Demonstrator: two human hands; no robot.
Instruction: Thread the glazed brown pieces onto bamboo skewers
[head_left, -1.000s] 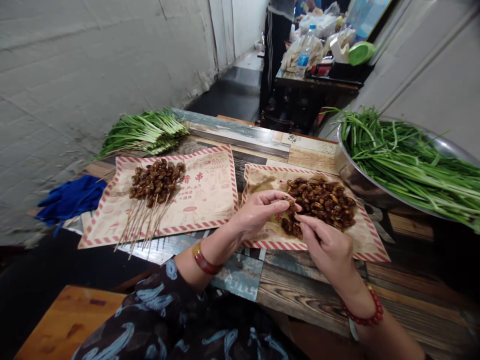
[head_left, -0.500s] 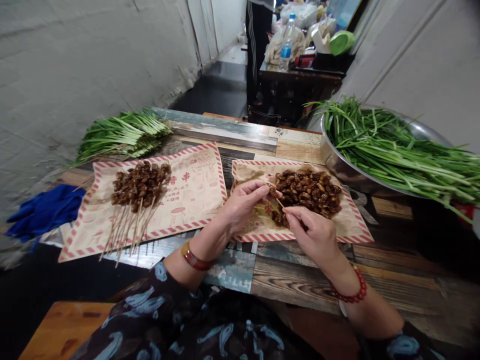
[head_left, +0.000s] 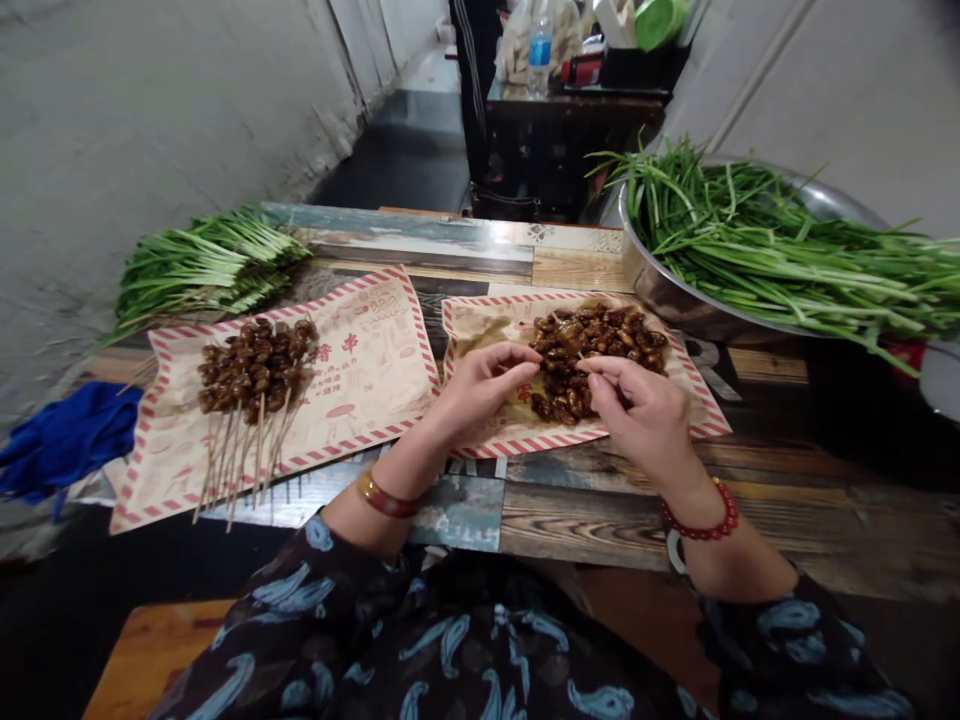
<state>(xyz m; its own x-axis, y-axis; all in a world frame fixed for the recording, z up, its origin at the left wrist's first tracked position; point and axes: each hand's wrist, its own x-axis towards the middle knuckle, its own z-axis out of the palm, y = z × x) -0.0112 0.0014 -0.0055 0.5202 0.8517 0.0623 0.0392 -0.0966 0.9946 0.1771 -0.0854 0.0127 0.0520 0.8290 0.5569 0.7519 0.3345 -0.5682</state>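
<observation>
A pile of glossy brown silkworm pupae lies on the right-hand sheet of printed paper. My left hand is closed in a pinch at the pile's left edge, its fingertips on a pupa that they partly cover. Over the pile's front, my right hand pinches a thin wooden skewer. Only a short bit of the skewer shows; the fingers hide the rest. To the left, a bunch of loaded pupa skewers rests on the other printed paper, sticks pointing towards me.
A metal basin heaped with green chives stands at the right. Tied chive bundles lie back left, by the wall. Blue gloves are at the left edge. Beyond, a person's dark trouser leg shows beside another table.
The view has shifted, so the table's things appear further left and higher. My hands have moved apart; the left has left the skewer tip and is now at the pile's edge.
</observation>
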